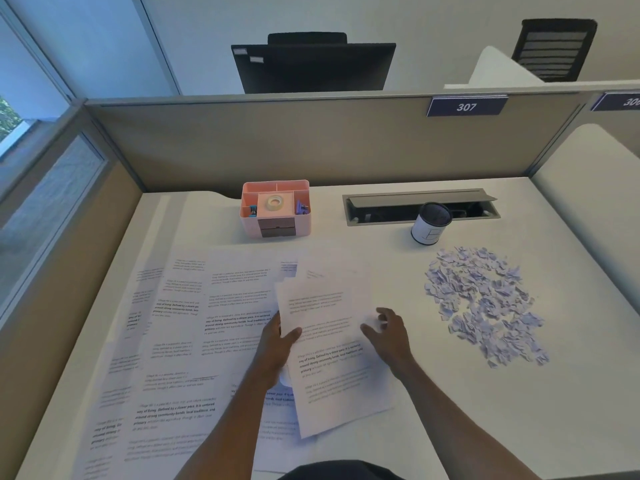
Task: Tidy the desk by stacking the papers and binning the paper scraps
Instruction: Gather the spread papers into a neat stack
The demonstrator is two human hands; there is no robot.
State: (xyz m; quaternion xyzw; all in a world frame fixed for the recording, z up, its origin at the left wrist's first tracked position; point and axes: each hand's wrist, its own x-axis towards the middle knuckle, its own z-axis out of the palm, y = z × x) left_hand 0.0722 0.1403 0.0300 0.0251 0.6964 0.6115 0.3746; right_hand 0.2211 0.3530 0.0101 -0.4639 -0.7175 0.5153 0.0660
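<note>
1. Beige cubicle partitions [311,140] closed in a white desk [571,393], with a window [20,109] at the far left.
2. At the left, loose printed papers [180,341] lay fanned and overlapping across the desk, not yet gathered.
3. Behind them near the partition stood a pink organiser [276,208] holding a roll of tape.
4. The left hand [277,341] pinched the left edge of a lifted sheaf of sheets [332,341], thumb on top and fingers beneath.
5. The right hand [388,332] hovered over the sheaf's right side, fingers loosely spread and curled; it seemed to grip nothing, though whether the fingertips touched the paper could not be told.
6. To do this step well, the person would probably square the sheaf's edges with both hands before sliding it over the next sheets on the left.
7. Farther right, a small cup-like bin [431,223] stood beside a cable tray [419,206].
8. The paper scraps [485,303] lay heaped well right of both hands, untouched.
</note>
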